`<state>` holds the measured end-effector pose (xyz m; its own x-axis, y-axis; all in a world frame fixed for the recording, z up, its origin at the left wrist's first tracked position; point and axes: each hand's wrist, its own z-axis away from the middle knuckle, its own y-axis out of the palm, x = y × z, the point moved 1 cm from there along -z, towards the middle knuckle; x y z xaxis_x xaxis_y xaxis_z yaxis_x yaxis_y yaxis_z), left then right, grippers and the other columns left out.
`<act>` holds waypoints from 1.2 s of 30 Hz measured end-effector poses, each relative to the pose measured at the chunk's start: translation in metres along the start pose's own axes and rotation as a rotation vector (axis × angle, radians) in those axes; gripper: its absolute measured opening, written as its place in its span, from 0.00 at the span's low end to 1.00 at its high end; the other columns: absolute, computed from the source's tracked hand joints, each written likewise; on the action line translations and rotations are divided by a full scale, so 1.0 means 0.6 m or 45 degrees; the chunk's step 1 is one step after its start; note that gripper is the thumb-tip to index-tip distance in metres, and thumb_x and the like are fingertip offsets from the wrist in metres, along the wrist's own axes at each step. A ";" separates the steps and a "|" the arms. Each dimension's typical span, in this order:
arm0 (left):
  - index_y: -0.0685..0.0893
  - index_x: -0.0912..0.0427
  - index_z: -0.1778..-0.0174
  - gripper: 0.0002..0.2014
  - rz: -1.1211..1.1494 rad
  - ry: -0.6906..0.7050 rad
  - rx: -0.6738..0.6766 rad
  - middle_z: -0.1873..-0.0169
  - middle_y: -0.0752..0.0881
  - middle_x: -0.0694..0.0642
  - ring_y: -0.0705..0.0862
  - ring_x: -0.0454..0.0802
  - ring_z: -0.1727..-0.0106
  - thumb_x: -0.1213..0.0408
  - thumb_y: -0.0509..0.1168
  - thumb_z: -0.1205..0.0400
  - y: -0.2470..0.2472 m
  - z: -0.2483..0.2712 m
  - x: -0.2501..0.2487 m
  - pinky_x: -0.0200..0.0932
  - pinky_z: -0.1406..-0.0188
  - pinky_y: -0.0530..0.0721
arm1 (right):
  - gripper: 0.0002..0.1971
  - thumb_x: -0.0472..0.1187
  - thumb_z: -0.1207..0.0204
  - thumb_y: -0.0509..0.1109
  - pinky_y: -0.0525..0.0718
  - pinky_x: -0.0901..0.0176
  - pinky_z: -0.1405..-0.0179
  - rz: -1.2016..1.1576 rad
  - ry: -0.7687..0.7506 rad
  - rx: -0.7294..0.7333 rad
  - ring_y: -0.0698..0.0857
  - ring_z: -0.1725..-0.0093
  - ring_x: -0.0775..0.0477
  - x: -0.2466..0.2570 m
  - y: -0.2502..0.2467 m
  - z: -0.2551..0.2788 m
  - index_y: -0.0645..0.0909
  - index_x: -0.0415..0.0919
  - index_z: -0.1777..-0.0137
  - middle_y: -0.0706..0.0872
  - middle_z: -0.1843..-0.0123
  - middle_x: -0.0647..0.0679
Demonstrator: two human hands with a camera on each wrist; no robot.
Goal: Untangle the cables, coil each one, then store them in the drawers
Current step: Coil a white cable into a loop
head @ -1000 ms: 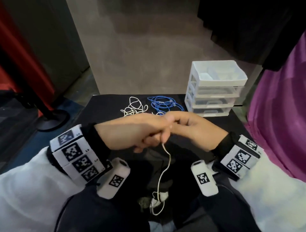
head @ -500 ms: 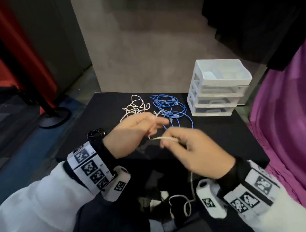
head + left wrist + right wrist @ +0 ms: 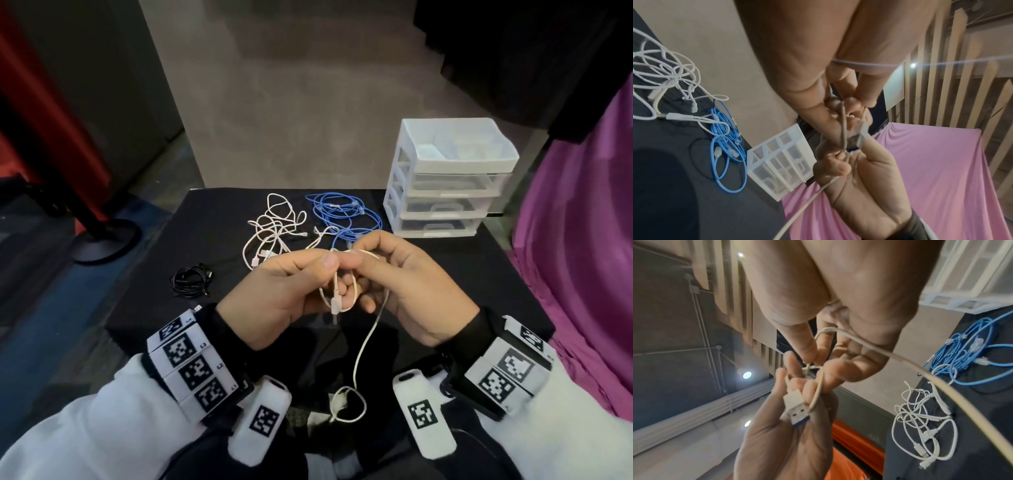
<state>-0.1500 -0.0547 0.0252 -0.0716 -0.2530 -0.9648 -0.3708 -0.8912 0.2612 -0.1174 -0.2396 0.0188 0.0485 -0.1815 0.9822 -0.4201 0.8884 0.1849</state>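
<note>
Lying at the left of the black table [image 3: 212,219] is a small black cable bundle [image 3: 191,279], loosely coiled. To its right, a tangle of white cables [image 3: 272,228] is sitting just beside a pile of blue cables [image 3: 346,216], the two touching at their near edges. Nearer the person, the left hand [image 3: 284,294] is pinching a cream cable [image 3: 359,356] between thumb and forefinger, with a small loop and its USB plug [image 3: 796,409] hanging against the curled fingers. The right hand [image 3: 414,287] is meeting it fingertip to fingertip, its fingers curled round the same cable and pinching the loop's top. The cable's free length is trailing down from between the hands toward the person's lap, ending in a loose curl. At the table's far right corner, a white drawer unit [image 3: 445,181] is standing upright with its three drawers closed, and beyond it a pink cloth [image 3: 579,240] is hanging.
</note>
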 end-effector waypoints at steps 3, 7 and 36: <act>0.93 0.57 0.41 0.14 -0.065 -0.027 -0.158 0.61 0.86 0.58 0.87 0.51 0.57 0.58 0.66 0.16 0.001 -0.009 0.007 0.45 0.53 0.89 | 0.04 0.36 0.13 0.70 0.74 0.58 0.73 0.011 0.004 -0.121 0.81 0.68 0.46 -0.010 0.002 -0.007 0.79 0.39 0.51 0.84 0.63 0.39; 0.95 0.54 0.46 0.10 -0.174 -0.011 -0.475 0.68 0.84 0.54 0.83 0.45 0.63 0.58 0.69 0.16 -0.003 -0.024 0.020 0.41 0.61 0.88 | 0.06 0.36 0.14 0.70 0.81 0.57 0.69 -0.070 0.059 -0.215 0.81 0.68 0.48 -0.018 0.003 -0.009 0.80 0.42 0.53 0.82 0.62 0.41; 0.87 0.61 0.51 0.04 -0.758 0.111 -0.292 0.50 0.91 0.56 0.90 0.61 0.50 0.70 0.66 0.16 -0.037 -0.008 0.045 0.60 0.45 0.89 | 0.05 0.34 0.14 0.71 0.80 0.57 0.68 0.396 -0.118 -0.107 0.78 0.68 0.52 -0.036 -0.012 -0.011 0.81 0.38 0.52 0.81 0.68 0.45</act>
<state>-0.1390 -0.0435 -0.0068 0.1647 0.2883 -0.9433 -0.1157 -0.9441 -0.3088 -0.1094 -0.2395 -0.0037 -0.1546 0.0698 0.9855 -0.3254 0.9383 -0.1175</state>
